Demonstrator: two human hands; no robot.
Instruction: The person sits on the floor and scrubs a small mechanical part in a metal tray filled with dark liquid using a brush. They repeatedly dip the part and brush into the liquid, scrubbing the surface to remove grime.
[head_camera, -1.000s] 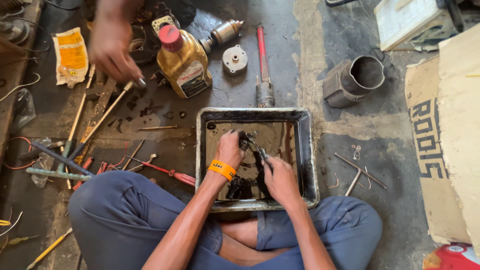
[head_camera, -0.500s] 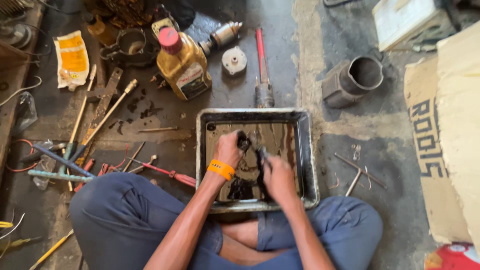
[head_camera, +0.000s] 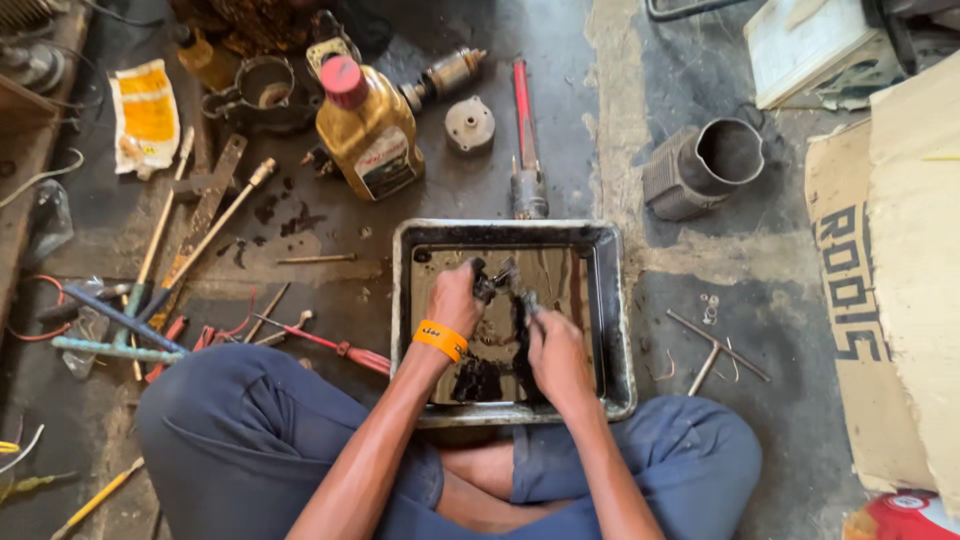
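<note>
I see both hands over the metal tray (head_camera: 612, 300) on the floor before my crossed legs. My left hand (head_camera: 455, 298), orange wristband (head_camera: 441, 340) at its wrist, is closed around a small dark oily part (head_camera: 484, 281); my right hand (head_camera: 556, 350) pinches its other end. An oil bottle (head_camera: 366, 128) stands at eleven o'clock.

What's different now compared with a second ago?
Another person's hand, reaching among the tools at upper left a second ago, has gone. The left hand and right hand still work a small dark part over the metal tray; the oil bottle stayed put.
</note>
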